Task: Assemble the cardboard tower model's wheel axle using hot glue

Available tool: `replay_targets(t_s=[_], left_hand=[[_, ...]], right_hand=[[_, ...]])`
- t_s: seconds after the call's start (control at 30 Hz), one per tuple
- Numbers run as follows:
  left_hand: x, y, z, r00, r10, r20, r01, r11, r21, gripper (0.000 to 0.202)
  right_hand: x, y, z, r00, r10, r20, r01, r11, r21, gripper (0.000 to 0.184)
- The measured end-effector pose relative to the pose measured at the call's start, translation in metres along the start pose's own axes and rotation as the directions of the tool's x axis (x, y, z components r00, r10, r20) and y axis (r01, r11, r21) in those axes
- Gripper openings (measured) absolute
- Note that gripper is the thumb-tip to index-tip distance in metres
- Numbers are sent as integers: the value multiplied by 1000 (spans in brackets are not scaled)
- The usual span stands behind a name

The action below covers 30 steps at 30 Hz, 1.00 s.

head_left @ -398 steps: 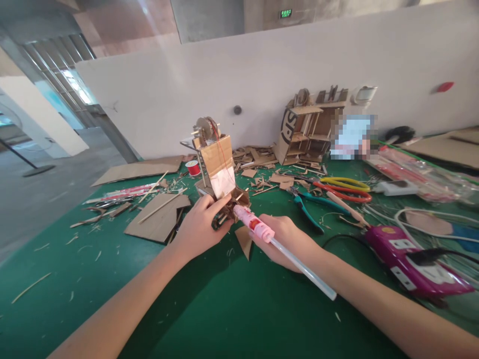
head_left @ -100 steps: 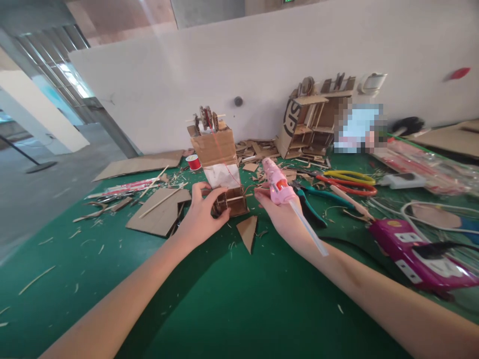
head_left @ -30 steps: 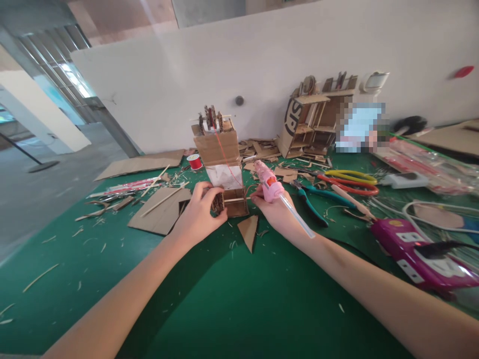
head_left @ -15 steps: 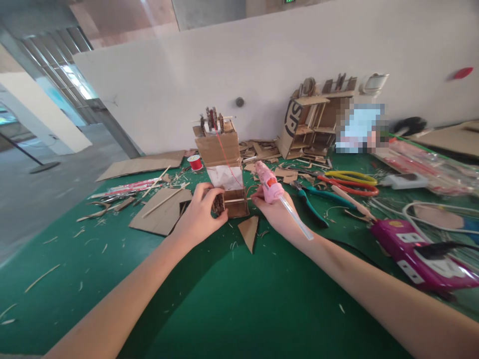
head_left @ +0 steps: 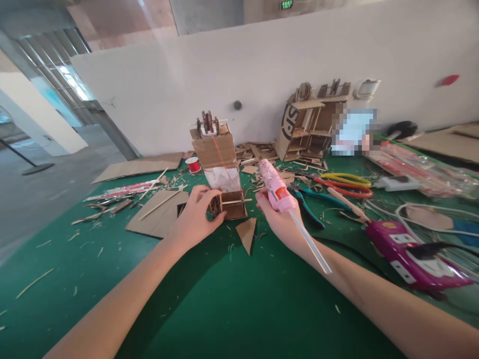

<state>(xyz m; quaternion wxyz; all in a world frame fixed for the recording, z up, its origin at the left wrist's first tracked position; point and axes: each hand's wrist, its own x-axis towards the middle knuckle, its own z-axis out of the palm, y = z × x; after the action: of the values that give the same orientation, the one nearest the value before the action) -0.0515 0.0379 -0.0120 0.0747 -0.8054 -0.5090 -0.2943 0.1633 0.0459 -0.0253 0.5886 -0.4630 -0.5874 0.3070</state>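
A tall cardboard model (head_left: 214,152) stands in the middle of the table, with cardboard discs on a crossbar at its top and a red thread (head_left: 221,155) running down its front. The fingers of my left hand (head_left: 194,215) curl around a round corrugated cardboard piece (head_left: 215,206) at the model's lower left. A thin wooden stick (head_left: 246,200) pokes out of the model's lower right side. Just right of that stick, my right hand (head_left: 281,222) grips a pink glue gun (head_left: 276,185). From its back end sticks a clear glue stick (head_left: 311,243). The gun's nozzle points away from me.
A cardboard triangle (head_left: 247,235) lies in front of the model. Pliers (head_left: 310,212), a purple power strip (head_left: 415,254) and cables are on the right. A red thread spool (head_left: 192,164) and a cardboard sheet (head_left: 157,214) lie left. Another cardboard structure (head_left: 299,127) stands behind.
My right hand has drawn back from the stick's end, and the glue gun has swung with it. My left hand stays at the round cardboard piece. The view has shifted slightly.
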Motion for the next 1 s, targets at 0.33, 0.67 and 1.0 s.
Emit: replay_targets(t_s=[0.33, 0.67, 1.0], left_hand=[[0, -2, 5, 999, 5, -37, -7, 998, -54, 35], [0, 0, 6, 999, -4, -49, 1, 998, -69, 34], [0, 0, 5, 999, -19, -40, 17, 998, -57, 34]], right_hand=[[-1, 5, 2, 995, 66, 69, -51, 978, -200, 23], [-3, 3, 1, 995, 67, 73, -44, 961, -274, 25], [-4, 2, 1, 995, 40, 92, -15, 964, -266, 23]])
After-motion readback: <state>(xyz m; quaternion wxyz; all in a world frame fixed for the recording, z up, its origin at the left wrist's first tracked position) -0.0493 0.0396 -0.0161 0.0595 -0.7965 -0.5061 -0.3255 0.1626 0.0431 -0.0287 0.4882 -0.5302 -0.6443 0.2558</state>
